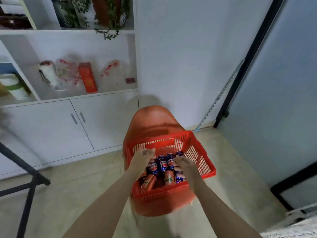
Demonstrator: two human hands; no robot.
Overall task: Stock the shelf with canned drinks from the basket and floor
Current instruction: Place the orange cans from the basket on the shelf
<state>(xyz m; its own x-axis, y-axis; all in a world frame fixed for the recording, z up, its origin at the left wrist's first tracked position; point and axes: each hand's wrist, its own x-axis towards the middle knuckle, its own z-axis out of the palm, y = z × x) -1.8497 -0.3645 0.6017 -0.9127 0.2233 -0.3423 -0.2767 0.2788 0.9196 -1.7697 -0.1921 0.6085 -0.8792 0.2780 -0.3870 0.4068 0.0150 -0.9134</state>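
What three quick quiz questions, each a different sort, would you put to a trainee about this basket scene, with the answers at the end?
1. True or false: the red basket sits directly on the floor.
2. Multiple choice: the cans in the basket are A) blue ones and orange ones, B) all green, C) all plain silver.
3. Fill the gap: the left hand and right hand both reach into the ____.

Key: 1 false, it rests on the orange chair; 2 A; 3 basket.
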